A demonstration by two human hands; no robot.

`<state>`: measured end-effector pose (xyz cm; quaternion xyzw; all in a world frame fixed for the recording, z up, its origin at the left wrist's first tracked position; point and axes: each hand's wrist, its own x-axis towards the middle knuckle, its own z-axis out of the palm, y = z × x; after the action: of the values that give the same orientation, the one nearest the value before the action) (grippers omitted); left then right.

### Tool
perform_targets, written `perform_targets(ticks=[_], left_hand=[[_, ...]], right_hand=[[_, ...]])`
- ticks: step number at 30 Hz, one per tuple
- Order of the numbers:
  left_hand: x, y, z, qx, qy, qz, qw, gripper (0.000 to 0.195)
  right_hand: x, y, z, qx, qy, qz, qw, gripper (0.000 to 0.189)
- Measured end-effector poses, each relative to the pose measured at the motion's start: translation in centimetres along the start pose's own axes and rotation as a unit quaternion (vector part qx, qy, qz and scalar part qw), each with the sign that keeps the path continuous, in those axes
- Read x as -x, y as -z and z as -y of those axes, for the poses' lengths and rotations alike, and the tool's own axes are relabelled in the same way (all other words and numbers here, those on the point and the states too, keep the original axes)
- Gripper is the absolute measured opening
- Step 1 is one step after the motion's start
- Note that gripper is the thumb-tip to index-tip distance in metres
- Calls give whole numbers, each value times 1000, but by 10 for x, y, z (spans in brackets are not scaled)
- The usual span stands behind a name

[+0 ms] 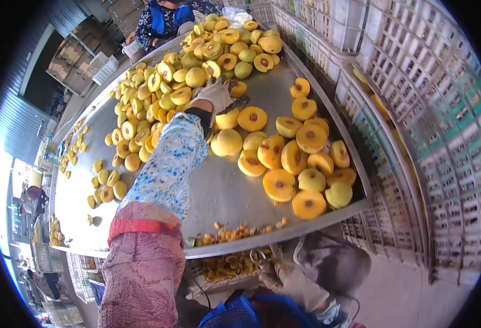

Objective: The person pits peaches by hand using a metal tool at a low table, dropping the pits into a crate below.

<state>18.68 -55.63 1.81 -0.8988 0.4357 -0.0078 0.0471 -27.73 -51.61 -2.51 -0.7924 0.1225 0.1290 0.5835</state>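
Observation:
My left hand (215, 96), in a pale glove with dark, stained fingers, reaches across the metal table (215, 192). Its fingers and thumb are spread around a yellow peach half (238, 89), at the near edge of a large heap of peaches (195, 78); whether it grips the half is hidden. Low in the view, beyond the table's front edge, my gloved right hand (297, 283) holds a tool with a metal loop (258, 256); its handle is mostly covered. Between the hand and the right corner lie several cut peaches (293, 158), many with the stone showing.
Loose peach stones (240, 234) line the front rim. Below it stands a container of brown stones (232, 266). Stacked plastic crates (437, 102) wall the right side. A person in a blue apron (164, 18) is at the far end. Small peach pieces (107, 184) lie left.

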Motion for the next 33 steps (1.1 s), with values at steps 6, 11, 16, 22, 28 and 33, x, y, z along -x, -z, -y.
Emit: perform_targets(ticks=[6,11,16,22,28,33], left_hand=[[-59,-15,12,-48,79,139,986,79],[-51,-35,32,-2,45,134,990,76],[27,-26,44,86,5,142,986,74],[125,0,27,201,-1,143,969,70],[207,12,78,245,24,176,953,69],[286,-1,247,373,-122,-152,907,119]], right_hand=[[-6,-19,-27,-120,-44,-23,992,35],[-14,-7,-16,-6,-65,5,998,34],[-8,-20,-30,-12,-28,-24,999,32],[-1,-21,-35,22,26,-51,998,30],[-2,-18,-5,24,-88,2,996,29],[-3,-32,-64,-91,-108,66,988,29]])
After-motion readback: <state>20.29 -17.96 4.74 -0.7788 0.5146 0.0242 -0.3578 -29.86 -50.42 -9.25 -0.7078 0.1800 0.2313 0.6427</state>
